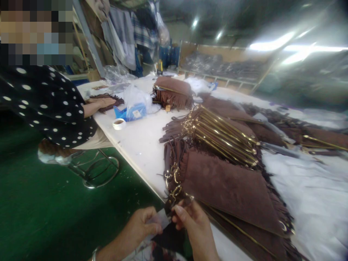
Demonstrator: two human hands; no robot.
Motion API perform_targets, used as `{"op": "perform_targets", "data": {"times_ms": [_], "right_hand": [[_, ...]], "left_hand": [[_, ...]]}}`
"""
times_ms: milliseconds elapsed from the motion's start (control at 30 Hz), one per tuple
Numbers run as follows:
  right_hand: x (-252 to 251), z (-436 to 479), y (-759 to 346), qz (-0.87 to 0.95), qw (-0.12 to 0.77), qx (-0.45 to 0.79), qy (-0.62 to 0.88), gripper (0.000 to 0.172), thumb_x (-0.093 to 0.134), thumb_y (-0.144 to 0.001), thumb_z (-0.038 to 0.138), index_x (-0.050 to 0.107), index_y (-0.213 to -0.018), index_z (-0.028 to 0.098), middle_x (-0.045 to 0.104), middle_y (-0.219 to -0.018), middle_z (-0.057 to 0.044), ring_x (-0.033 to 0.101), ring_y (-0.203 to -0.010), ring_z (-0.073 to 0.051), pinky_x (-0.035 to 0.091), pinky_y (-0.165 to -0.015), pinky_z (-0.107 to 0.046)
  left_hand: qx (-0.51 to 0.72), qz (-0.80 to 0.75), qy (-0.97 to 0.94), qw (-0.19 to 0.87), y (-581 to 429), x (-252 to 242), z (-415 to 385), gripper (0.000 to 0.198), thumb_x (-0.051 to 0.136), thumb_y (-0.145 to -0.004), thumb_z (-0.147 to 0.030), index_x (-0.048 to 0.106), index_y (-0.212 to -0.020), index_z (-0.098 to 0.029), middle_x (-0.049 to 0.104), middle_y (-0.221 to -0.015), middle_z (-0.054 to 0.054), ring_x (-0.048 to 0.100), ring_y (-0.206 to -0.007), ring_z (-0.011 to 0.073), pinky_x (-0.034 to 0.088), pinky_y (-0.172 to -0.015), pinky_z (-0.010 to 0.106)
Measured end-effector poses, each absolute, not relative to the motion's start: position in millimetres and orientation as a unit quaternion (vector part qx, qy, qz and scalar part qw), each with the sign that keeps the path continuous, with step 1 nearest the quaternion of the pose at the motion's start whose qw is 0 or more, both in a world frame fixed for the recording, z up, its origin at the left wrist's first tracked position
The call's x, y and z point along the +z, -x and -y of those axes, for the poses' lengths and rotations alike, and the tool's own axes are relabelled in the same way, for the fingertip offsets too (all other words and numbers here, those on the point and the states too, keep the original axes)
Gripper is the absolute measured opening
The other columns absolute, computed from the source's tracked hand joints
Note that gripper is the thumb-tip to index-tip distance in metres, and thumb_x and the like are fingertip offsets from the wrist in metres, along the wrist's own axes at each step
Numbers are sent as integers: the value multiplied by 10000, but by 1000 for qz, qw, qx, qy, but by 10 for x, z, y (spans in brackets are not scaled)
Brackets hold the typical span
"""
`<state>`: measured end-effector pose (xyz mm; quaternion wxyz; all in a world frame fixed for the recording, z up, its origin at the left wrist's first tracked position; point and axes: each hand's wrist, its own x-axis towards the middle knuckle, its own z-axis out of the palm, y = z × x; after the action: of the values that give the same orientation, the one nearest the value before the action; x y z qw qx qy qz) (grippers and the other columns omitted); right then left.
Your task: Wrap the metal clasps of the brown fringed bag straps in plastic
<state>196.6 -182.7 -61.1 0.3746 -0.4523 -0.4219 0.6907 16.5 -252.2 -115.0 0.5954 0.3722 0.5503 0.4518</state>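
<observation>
My left hand (144, 226) is closed in front of me at the table's near edge, pinching a small whitish, see-through slip (162, 218). Beside it, my right hand (194, 223) has its fingers curled together at the end of a dark brown strap with gold clasps (175, 192); what its fingertips grip is too small to make out. Under the hands, a dark cloth-like piece (171, 237) hangs over my lap. Just beyond my right hand lies a stack of brown suede fringed bags (228, 188). Behind these, more bags show a row of gold zippers (223, 134).
Across the white table (141, 145), a co-worker's hand (104, 103) rests on a brown fringed piece. Nearby are a tape roll (119, 124), a blue-and-white plastic bag (137, 105) and another fringed bag pile (174, 90). A metal-framed stool (95, 170) stands on the green floor.
</observation>
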Motion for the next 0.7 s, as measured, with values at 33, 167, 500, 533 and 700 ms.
{"op": "perform_targets", "data": {"times_ms": [33,167,500,533,700], "right_hand": [[-611,1825,-1959,422,383,680,462,385,773,-744,484,630,-892,158,679,-772,-38,626,-623,-137,475,-505,-213],[-574,1817,-1951,415,395,661,484,393,783,-721,494,633,-864,160,667,-724,-23,628,-601,-140,484,-504,-217],[-565,1843,-1963,418,389,669,476,416,769,-723,521,622,-866,158,671,-738,-30,627,-594,-137,494,-504,-219],[-572,1845,-1967,420,389,668,475,414,765,-727,522,619,-863,159,669,-736,-27,626,-592,-136,493,-503,-217],[-586,1861,-1987,430,389,661,477,392,751,-747,510,608,-856,162,658,-712,-16,619,-579,-132,480,-493,-210]], "left_hand": [[455,-548,-370,597,-166,-1160,2525,250,786,-666,-295,599,-720,-139,645,-684,14,537,-622,145,367,-568,234],[449,-552,-370,597,-172,-1187,2531,261,785,-686,-287,569,-724,-146,608,-677,-7,507,-623,136,354,-571,234],[467,-542,-370,592,-250,-1076,2504,304,786,-700,-324,537,-725,-151,563,-695,-21,475,-660,138,354,-594,237],[468,-543,-368,593,-250,-1081,2504,310,790,-699,-329,537,-727,-152,566,-697,-20,478,-660,139,353,-592,236],[467,-547,-369,588,-235,-1102,2511,340,809,-688,-363,544,-720,-153,566,-676,-24,487,-642,137,348,-586,226]]}}
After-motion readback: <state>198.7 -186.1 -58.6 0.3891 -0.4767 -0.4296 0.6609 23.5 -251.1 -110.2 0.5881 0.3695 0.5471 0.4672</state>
